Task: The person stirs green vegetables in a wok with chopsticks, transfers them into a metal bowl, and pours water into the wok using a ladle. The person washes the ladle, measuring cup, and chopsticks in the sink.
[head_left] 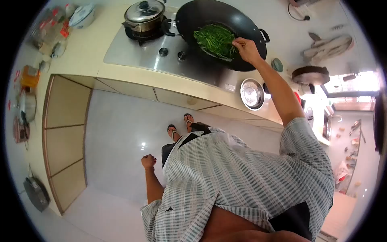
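Work lightly with the right hand (246, 50), pinched at the fingertips, cannot tell on what, by the right edge of the greens (214, 39) inside the black wok (238, 20), upper middle; leave the loosely curled left hand (148, 161) aside, lower left

Wears a loose short-sleeved shirt (238, 169), pale with rows of grey-green checks, creased across the front and open at the neck. Shows a small dark mark (169, 209) on the left chest and a black patch (296, 221) toward the right side. Has dark clothing (166, 152) below the hem, and thong sandals (172, 128). Leaves both forearms bare.
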Demonstrator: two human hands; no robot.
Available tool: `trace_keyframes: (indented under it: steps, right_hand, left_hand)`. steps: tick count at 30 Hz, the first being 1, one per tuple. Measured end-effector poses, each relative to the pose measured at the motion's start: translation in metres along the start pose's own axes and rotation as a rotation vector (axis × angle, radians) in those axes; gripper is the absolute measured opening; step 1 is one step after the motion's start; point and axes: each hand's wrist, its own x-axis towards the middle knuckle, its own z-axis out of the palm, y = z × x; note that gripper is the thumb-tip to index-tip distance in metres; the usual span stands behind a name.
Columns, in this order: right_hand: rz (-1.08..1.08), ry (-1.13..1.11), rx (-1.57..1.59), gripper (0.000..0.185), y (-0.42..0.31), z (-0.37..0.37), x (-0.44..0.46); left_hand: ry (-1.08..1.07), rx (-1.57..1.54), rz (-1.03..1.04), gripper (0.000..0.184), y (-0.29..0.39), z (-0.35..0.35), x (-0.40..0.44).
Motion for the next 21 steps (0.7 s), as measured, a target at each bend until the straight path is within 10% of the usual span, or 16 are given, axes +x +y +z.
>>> trace_keyframes:
  steps: [3, 4, 5, 8, 12, 21]
  right_hand:
    - [-0.020, -0.181, 0.031, 0.025, -0.034, -0.028, -0.008]
    - [0.023, -0.100, 0.055, 0.026, -0.032, -0.038, -0.004]
    - [0.071, -0.021, 0.080, 0.027, -0.022, -0.048, 0.002]
    - [0.235, 0.206, 0.429, 0.032, -0.019, -0.080, 0.014]
    - [0.141, 0.448, 0.554, 0.030, -0.007, -0.062, 0.036]
    - [0.108, 0.266, 0.029, 0.026, 0.003, 0.018, 0.046]
  left_hand:
    - [0.294, 0.329, 0.312, 0.013, 0.008, -0.010, 0.017]
    - [-0.221, 0.317, -0.040, 0.011, 0.008, -0.016, 0.020]
    - [0.282, 0.354, 0.270, 0.012, 0.013, -0.014, 0.029]
    - [-0.145, 0.380, 0.081, 0.013, 0.015, -0.028, 0.033]
    - [0.159, 0.248, 0.215, 0.015, -0.014, 0.000, 0.047]
    - [0.118, 0.455, 0.306, 0.014, -0.003, -0.025, 0.072]
